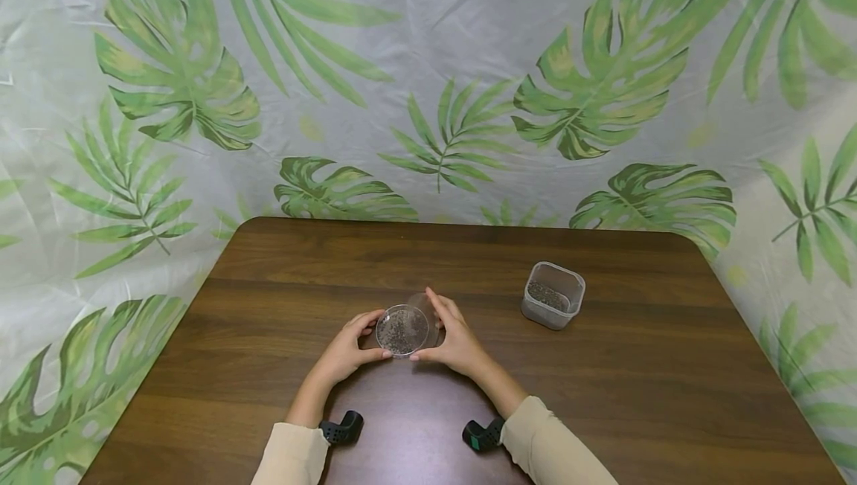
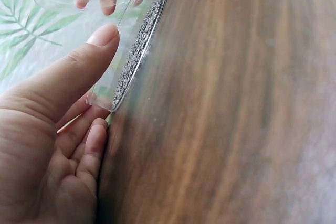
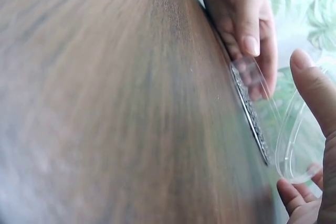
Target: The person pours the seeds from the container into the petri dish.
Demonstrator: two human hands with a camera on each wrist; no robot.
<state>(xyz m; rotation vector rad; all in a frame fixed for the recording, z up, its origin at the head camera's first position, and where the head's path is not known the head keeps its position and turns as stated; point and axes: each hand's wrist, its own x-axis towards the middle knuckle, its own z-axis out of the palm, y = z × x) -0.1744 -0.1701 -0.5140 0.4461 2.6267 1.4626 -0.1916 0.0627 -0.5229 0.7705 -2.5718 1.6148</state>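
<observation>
A clear petri dish (image 1: pixel 400 332) with a layer of dark grey grains stands flat on the table in front of me. My left hand (image 1: pixel 344 355) holds the dish at its left side, the thumb at the near rim and the fingers round the far side. My right hand (image 1: pixel 458 344) holds a clear round lid (image 3: pixel 294 150) by its edge, thumb on one side and fingertips on the other. The lid is tilted at the right side of the dish and overlaps its rim in the head view. Grains (image 2: pixel 137 51) lie along the dish's bottom in the left wrist view.
A square clear plastic container (image 1: pixel 550 314), without a cover and with dark grains inside, stands to the right on the brown wooden table (image 1: pixel 643 366). A leaf-patterned cloth (image 1: pixel 469 46) hangs behind the table. Each wrist wears a black camera band (image 1: pixel 344 429).
</observation>
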